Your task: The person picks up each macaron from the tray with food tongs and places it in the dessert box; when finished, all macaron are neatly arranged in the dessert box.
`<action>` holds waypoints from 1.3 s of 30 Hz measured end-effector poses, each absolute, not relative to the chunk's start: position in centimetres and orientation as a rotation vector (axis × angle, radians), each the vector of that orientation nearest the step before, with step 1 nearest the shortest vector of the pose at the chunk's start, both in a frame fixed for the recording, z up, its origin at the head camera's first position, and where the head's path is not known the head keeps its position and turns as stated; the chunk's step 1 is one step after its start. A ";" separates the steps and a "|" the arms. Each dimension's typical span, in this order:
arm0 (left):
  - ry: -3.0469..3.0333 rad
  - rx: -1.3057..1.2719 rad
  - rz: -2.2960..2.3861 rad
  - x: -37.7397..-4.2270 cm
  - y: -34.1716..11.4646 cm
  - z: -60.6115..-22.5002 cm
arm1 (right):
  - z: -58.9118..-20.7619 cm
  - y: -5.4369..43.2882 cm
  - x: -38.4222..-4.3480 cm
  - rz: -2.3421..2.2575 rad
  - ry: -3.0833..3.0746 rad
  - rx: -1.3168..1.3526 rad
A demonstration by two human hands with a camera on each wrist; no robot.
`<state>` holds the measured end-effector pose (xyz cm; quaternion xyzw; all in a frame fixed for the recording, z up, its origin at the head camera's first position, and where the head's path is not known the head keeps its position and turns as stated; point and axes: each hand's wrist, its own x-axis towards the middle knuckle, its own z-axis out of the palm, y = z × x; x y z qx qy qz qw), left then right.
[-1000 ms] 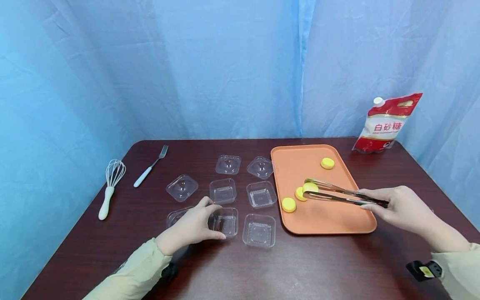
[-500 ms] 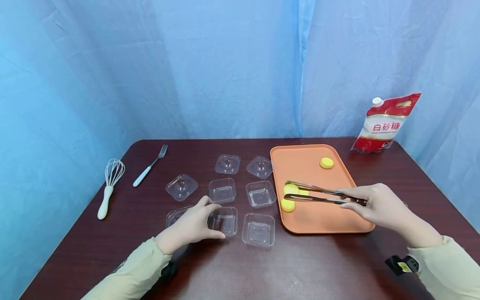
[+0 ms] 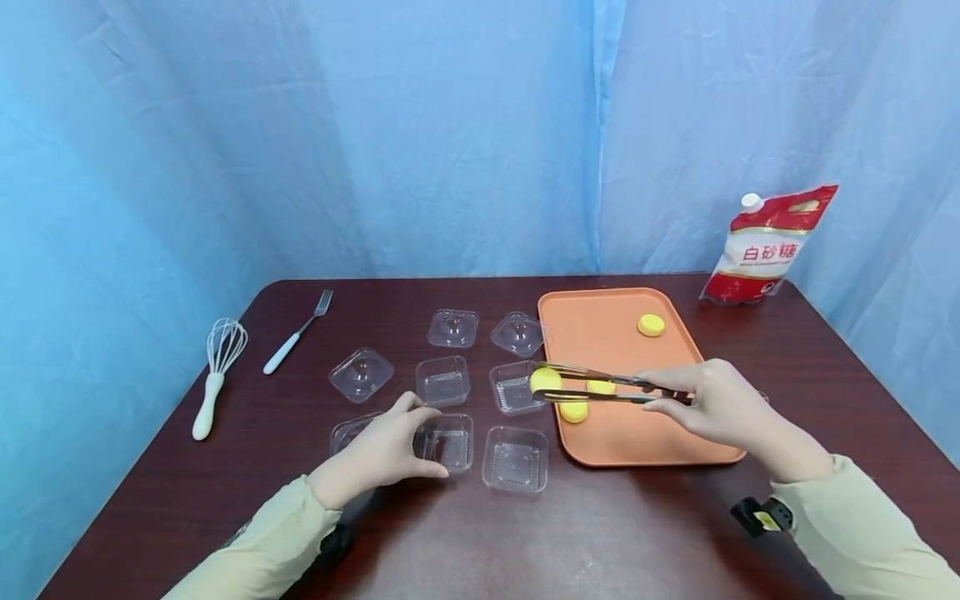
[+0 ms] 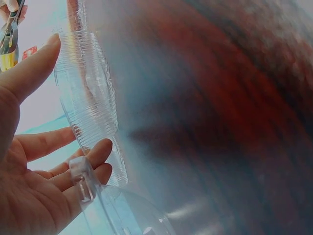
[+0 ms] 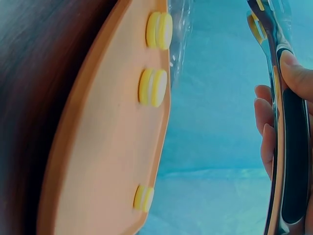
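My right hand (image 3: 720, 404) grips metal tongs (image 5: 296, 156) by their dark handles. Between the tong tips is a yellow macaron (image 3: 545, 381), overlapping the right side of a clear plastic box (image 3: 510, 396) in the head view. Thumb and fingers of my left hand (image 3: 382, 450) span another clear plastic box (image 3: 453, 446), thumb at its near edge and fingertips at its far side. Two yellow macarons lie on the orange tray (image 3: 637, 433) under the tongs, and a third macaron (image 3: 651, 325) sits farther back on it.
Two more open boxes stand beside these, one a front right box (image 3: 516, 461). Domed lids, such as a left lid (image 3: 362, 375), lie around them. A whisk (image 3: 215, 383) and fork (image 3: 300, 333) are at left. A sugar bag (image 3: 765, 250) stands back right.
My right hand has moved left, carrying the macaron in the tongs from over the tray to the back right box. My left hand has stayed in place.
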<state>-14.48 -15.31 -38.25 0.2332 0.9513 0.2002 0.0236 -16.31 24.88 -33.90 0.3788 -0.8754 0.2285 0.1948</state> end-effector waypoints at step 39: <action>2.936 0.689 0.623 -14.6 -15.4 -38.2 | -35.7 17.7 -16.5 0.540 -2.451 1.206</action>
